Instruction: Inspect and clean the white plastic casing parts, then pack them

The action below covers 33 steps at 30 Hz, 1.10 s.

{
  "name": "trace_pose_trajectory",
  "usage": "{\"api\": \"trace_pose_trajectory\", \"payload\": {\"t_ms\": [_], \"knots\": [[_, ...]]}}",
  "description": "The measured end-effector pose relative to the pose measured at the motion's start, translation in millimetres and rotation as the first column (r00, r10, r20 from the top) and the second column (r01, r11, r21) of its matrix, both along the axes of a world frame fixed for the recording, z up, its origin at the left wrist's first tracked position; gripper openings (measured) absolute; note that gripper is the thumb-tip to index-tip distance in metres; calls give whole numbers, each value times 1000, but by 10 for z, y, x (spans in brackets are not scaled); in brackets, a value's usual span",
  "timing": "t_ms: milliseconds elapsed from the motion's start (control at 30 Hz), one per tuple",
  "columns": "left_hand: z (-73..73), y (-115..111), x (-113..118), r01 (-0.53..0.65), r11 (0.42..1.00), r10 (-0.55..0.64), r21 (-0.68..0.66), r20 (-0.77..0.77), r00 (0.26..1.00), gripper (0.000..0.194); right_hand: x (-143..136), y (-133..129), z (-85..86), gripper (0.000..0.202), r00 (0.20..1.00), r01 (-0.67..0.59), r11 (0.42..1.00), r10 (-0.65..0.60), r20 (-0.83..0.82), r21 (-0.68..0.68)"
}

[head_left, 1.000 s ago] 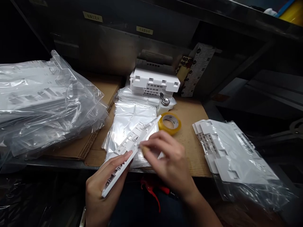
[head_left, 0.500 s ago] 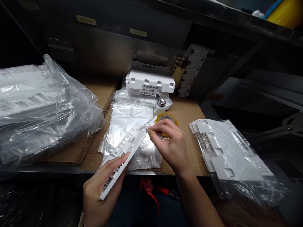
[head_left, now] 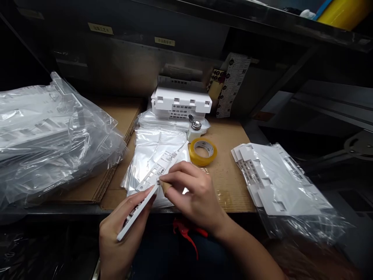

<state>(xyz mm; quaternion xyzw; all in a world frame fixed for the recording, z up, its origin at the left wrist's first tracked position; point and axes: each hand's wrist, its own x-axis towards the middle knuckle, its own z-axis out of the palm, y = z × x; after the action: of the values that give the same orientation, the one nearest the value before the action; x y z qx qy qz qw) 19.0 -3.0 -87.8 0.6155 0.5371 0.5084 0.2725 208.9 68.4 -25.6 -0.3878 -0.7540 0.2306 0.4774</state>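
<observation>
My left hand is closed around the lower end of a white plastic panel with rows of slots and openings. The panel slants up and away to the right, one long edge facing me. Against that edge, about midway along, my right hand is closed in a pinch. Something tan covers the thumb tip, and whatever small thing is between the fingers cannot be made out. Beneath the panel lies a stack of clear plastic bags. A roll of yellow tape lies just beyond my right hand.
More white panels are stacked at the back, by a small bottle with a metal flip lid. Bagged panels lie left and right. Cardboard covers the bench. A red-handled tool hangs below its front edge.
My right hand has slid down along the panel's edge toward my left hand, uncovering the tape roll. The left hand still grips the panel. The view has shifted slightly.
</observation>
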Motion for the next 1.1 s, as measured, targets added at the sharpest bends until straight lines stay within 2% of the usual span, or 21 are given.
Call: {"api": "trace_pose_trajectory", "payload": {"t_ms": [67, 200, 267, 333, 433, 500, 600, 667, 733, 767, 833, 867, 900, 967, 1100], "knots": [[-10, 0, -7, -9, 1000, 9, -4, 3, 1000, 29, 66, 108, -29, 11, 999, 37, 999, -38, -33, -13], [-16, 9, -8, 1, 1000, -1, -5, -17, 1000, 31, 279, 481, -56, 10, 958, 280, 959, -282, -48, -34], [-13, 16, -7, 5, 1000, -5, -11, 1, 1000, 30, 296, 532, -30, 11, 956, 293, 956, -293, -12, -14], [-13, 24, -9, -2, 1000, 2, -25, 20, 1000, 29, 212, 411, 8, 12, 972, 232, 973, -232, 32, 16], [-20, 35, -22, -7, 1000, 8, -6, 35, 999, 29, -23, 22, 56, 11, 995, 49, 996, -55, 81, 69], [-25, 41, -38, 0, 1000, -1, 28, 52, 999, 31, -162, -207, 67, 12, 993, -70, 991, 58, 103, 110], [-25, 53, -59, -11, 999, 9, 38, 58, 998, 31, -219, -244, 42, 12, 990, -123, 986, 115, 77, 113], [-25, 69, -66, -34, 999, 33, 11, 68, 997, 27, -127, -28, -1, 10, 998, -58, 996, 57, 31, 60], [-27, 92, -73, -33, 999, 33, -4, 72, 997, 25, 59, 305, -53, 10, 995, 94, 995, -94, 9, 9], [-25, 103, -79, -31, 1000, 30, 6, 69, 997, 26, 176, 479, -75, 10, 980, 197, 980, -197, 9, -4], [-4, 119, -99, -39, 998, 36, 57, 62, 997, 29, 421, 763, -102, 8, 910, 414, 910, -414, 0, 2], [23, 121, -112, -45, 995, 40, 85, 56, 998, 30, 533, 849, -106, 6, 876, 482, 876, -482, -17, 8], [62, 119, -128, -53, 992, 48, 113, 49, 998, 30, 630, 890, -104, 6, 848, 529, 848, -529, -35, 14], [178, 101, -161, -57, 988, 54, 144, 27, 998, 26, 767, 843, -92, 10, 825, 558, 830, -555, -107, 4], [462, 36, -198, 1, 993, 5, 117, -46, 999, 13, 883, 458, -89, 22, 761, 511, 839, -542, -355, -185]]}}
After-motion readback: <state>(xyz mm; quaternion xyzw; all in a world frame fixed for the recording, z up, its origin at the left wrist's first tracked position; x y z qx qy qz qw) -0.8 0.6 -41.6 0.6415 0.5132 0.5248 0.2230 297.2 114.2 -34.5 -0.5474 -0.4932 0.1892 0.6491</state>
